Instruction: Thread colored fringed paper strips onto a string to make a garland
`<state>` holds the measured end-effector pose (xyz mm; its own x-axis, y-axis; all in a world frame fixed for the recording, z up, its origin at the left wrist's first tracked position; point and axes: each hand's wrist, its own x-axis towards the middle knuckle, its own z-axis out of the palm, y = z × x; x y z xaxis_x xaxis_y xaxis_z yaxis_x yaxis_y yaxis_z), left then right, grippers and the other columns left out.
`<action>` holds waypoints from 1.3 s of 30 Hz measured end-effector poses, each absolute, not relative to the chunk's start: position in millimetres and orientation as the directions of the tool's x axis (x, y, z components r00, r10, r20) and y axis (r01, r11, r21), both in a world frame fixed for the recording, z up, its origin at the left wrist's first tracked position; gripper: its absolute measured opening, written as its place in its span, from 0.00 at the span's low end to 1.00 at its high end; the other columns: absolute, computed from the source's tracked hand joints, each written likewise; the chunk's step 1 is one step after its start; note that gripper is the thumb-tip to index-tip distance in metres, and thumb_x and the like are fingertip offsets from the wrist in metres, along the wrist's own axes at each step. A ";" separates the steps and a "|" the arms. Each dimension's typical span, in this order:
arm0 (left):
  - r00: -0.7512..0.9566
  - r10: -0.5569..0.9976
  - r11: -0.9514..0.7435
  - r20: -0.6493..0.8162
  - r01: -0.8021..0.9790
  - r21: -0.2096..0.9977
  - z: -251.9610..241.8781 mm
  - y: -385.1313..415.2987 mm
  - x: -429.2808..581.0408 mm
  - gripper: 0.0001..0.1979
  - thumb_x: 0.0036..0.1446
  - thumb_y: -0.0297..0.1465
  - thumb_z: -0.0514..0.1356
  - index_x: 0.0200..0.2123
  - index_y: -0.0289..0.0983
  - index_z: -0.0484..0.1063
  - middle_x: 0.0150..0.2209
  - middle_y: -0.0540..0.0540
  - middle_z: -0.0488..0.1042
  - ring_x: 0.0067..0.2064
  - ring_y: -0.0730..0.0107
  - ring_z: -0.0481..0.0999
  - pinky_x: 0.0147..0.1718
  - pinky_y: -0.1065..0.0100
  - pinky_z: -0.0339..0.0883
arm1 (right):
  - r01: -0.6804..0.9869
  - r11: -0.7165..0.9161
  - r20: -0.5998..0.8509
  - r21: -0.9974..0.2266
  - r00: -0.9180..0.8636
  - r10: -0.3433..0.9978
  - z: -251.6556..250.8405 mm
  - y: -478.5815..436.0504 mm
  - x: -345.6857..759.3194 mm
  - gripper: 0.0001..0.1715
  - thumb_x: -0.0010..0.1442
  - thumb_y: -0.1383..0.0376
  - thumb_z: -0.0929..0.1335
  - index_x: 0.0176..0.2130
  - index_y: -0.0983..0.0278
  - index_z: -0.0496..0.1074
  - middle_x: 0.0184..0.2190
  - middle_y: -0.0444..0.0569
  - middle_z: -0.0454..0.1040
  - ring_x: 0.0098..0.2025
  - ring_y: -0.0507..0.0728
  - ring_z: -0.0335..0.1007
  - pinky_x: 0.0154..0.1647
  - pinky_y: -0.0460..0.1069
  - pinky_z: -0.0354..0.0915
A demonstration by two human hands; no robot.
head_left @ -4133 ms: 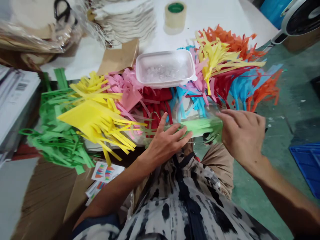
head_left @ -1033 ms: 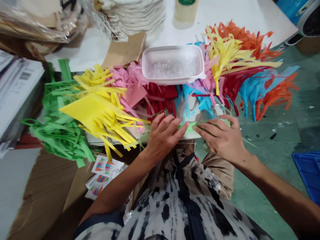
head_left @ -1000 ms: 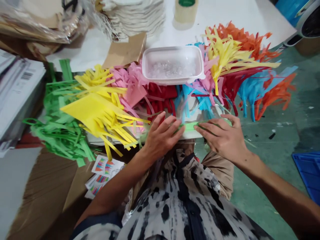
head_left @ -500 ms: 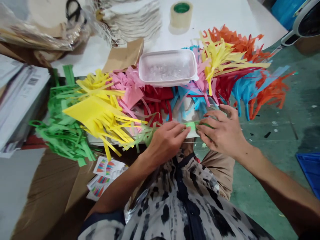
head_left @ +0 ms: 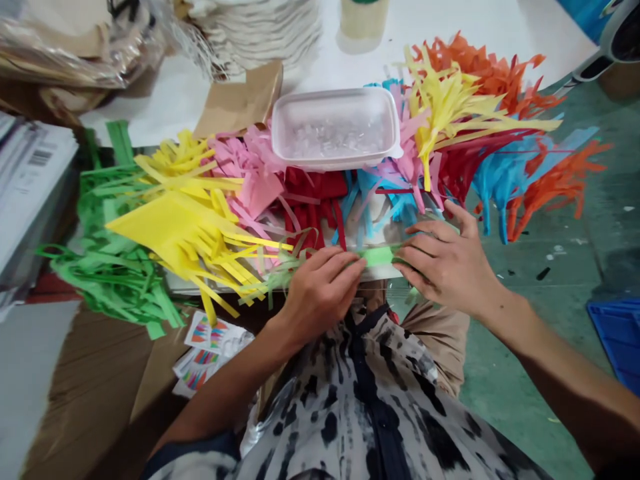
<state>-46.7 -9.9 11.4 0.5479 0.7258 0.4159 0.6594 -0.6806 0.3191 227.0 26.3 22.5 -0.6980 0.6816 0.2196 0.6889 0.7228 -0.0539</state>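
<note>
Since the frame four seconds earlier, the right hand [head_left: 445, 260] had come in from beyond the worktop [head_left: 500, 30]'s right end to near the left hand [head_left: 325, 283], and far less of the pale green strip [head_left: 379, 256] showed between them. The strip lay at the worktop's front edge. From my distant post I saw the left fingers pressed together, pinching its left end; the right fingers were spread, tips at its other end, and I could not tell whether they pinched it. The step in hand, I judged, was folding or smoothing the strip; the next move called for an even hold on both ends. Pale green fringe [head_left: 280, 273] trailed beside the left hand. Behind, a plastic tub [head_left: 330, 160] of clear bits [head_left: 327, 137] stood among fringed papers: yellow paper [head_left: 165, 223] and green paper [head_left: 110, 273] toward the left front corner, orange paper [head_left: 505, 73] at the right edge. A tape roll [head_left: 363, 23] stood farther back.
</note>
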 end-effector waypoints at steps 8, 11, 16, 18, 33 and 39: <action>0.509 0.789 -0.613 0.345 0.692 0.382 5.7 4.6 -16.0 0.07 0.71 0.29 0.58 0.45 0.35 0.76 0.44 0.42 0.79 0.45 0.59 0.74 0.45 0.59 0.72 | 0.709 0.692 0.216 -0.133 -0.661 0.719 17.6 31.0 225.1 0.13 0.75 0.57 0.64 0.42 0.55 0.76 0.44 0.46 0.80 0.54 0.64 0.73 0.75 0.70 0.45; 0.495 0.801 -0.595 0.335 0.721 0.357 4.2 5.0 -16.8 0.08 0.72 0.29 0.57 0.41 0.35 0.76 0.41 0.42 0.79 0.43 0.60 0.74 0.44 0.60 0.70 | 0.692 0.693 0.215 -0.200 -0.659 0.720 17.6 31.8 221.8 0.10 0.73 0.56 0.67 0.46 0.56 0.77 0.44 0.46 0.80 0.53 0.66 0.72 0.74 0.70 0.45; 0.460 0.834 -0.542 0.304 0.787 0.296 4.4 1.9 -27.8 0.08 0.72 0.32 0.57 0.41 0.35 0.75 0.41 0.42 0.79 0.43 0.59 0.72 0.44 0.59 0.68 | 0.707 0.651 0.213 -0.276 -0.616 0.759 15.3 35.5 222.3 0.11 0.75 0.58 0.65 0.43 0.59 0.76 0.40 0.46 0.79 0.50 0.63 0.72 0.71 0.67 0.49; 0.425 0.860 -0.501 0.282 0.809 0.307 6.1 0.7 -35.8 0.09 0.72 0.33 0.58 0.41 0.36 0.75 0.41 0.43 0.79 0.43 0.59 0.72 0.44 0.58 0.66 | 0.718 0.621 0.197 -0.314 -0.591 0.783 14.4 36.1 224.5 0.11 0.74 0.57 0.66 0.43 0.59 0.76 0.40 0.46 0.79 0.51 0.63 0.72 0.69 0.67 0.49; 0.296 0.940 -0.338 0.168 0.873 0.352 12.1 7.2 -48.6 0.11 0.71 0.38 0.59 0.37 0.39 0.75 0.39 0.45 0.77 0.43 0.58 0.70 0.44 0.57 0.61 | 0.830 0.463 0.065 -0.311 -0.468 0.881 19.8 39.4 211.5 0.06 0.66 0.61 0.68 0.38 0.61 0.74 0.36 0.48 0.78 0.49 0.68 0.70 0.54 0.63 0.55; 0.291 0.943 -0.331 0.160 0.863 0.381 14.0 8.0 -50.3 0.10 0.69 0.37 0.62 0.35 0.39 0.74 0.39 0.46 0.77 0.43 0.59 0.71 0.46 0.56 0.62 | 0.877 0.432 0.004 -0.208 -0.441 0.897 24.2 39.0 204.4 0.10 0.66 0.59 0.67 0.37 0.61 0.75 0.36 0.51 0.78 0.49 0.69 0.70 0.52 0.64 0.57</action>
<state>-50.3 8.0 14.0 0.2912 0.9432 0.1602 0.8632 -0.3312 0.3811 204.4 39.0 24.2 -0.4410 0.8975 0.0039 0.8775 0.4321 -0.2081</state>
